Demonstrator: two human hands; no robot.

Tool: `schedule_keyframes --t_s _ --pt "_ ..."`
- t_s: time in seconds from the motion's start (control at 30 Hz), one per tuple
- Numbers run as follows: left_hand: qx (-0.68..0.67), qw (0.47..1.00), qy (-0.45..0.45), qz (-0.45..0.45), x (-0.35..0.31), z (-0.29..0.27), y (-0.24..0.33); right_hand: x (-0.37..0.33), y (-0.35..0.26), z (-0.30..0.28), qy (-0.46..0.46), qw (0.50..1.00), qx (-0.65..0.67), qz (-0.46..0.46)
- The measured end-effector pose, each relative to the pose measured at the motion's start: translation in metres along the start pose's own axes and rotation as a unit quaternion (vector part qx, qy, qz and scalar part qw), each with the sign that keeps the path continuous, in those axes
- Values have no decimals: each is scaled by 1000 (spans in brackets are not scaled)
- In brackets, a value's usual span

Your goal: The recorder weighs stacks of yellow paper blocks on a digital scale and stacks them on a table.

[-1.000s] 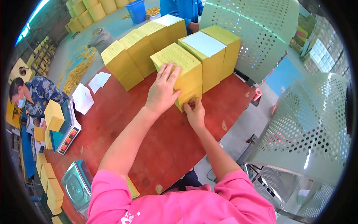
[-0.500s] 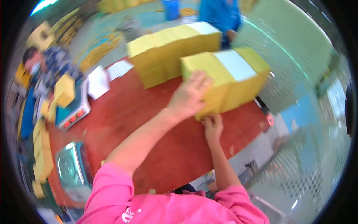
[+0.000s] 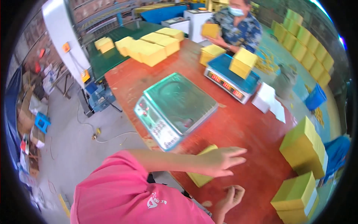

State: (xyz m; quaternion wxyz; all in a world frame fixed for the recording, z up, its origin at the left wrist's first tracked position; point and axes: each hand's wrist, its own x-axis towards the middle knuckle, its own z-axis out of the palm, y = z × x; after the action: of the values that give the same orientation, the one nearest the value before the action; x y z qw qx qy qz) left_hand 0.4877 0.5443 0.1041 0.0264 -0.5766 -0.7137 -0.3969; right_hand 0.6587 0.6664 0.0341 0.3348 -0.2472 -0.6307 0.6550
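A straight-edged yellow paper stack (image 3: 200,180) lies on the red table (image 3: 257,149), partly hidden under your left hand (image 3: 223,162), fingers spread. Your right hand (image 3: 232,197) curls narrow, contents unclear. Both have left the taller yellow paper block (image 3: 292,194).

Left side: we note a blue stool (image 3: 42,122) on grey floor (image 3: 71,145), white post (image 3: 59,37) bearing orange boxes (image 3: 66,47), blue motor (image 3: 101,99) near its foot. Far right: blue bin (image 3: 316,98).
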Motion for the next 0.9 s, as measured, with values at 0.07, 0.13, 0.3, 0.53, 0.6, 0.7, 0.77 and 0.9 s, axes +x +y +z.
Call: schedule_keyframes --t_s 0.07,0.13,0.3,0.53,0.6,0.7,0.77,0.9 --pt "1 993 -1 -117 -75 -61 -21 -21 -9 74 -105 994 26 20" --pt "46 983 47 -170 -155 -120 -42 -45 -20 151 -209 976 50 35" --pt "75 938 143 -307 -295 -233 -79 -108 -10 331 -389 908 106 112" --pt "91 898 180 -391 -392 -358 -123 -145 -30 496 -559 813 142 72" --pt "86 893 200 -393 -398 -380 -140 -114 -40 531 -632 771 -29 -70" --pt "127 898 173 -384 -374 -423 -183 -55 -46 599 -596 767 -64 -230" --pt "137 903 152 -379 -354 -450 -221 -10 -39 649 -558 771 -87 -293" --pt "158 924 149 -314 -313 -493 -322 91 -2 742 -457 804 -141 -354"
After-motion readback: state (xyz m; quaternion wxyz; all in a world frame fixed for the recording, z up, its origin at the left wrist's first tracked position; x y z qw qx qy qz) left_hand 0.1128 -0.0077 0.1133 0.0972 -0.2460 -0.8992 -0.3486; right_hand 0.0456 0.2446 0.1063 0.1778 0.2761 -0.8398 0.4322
